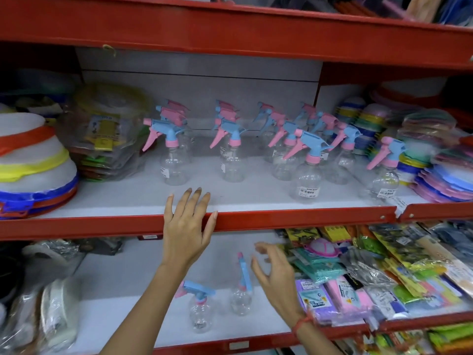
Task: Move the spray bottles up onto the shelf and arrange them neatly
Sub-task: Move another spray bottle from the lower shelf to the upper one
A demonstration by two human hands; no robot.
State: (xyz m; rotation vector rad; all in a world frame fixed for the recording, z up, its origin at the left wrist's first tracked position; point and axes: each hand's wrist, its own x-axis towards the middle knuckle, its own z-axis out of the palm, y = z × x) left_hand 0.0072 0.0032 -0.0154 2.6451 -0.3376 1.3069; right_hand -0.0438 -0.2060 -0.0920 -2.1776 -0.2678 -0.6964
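Several clear spray bottles with pink-and-blue trigger heads stand in rows on the middle shelf (281,219); the nearest ones are at the left front (174,165) and right front (305,183). Two more spray bottles stand on the lower shelf (122,290): one by my left forearm (201,313), the other (242,295) just left of my right hand. My left hand (185,226) lies flat over the middle shelf's red front edge, fingers spread, holding nothing. My right hand (275,275) hovers open beside the second lower bottle, fingers curled, not touching it.
Stacked lidded plastic containers (33,162) and bagged goods (107,139) fill the middle shelf's left. Coloured plate stacks (440,160) crowd its right. Packaged items (371,278) cover the lower shelf's right, wrapped goods (56,316) its left. A red upper shelf (230,29) hangs overhead.
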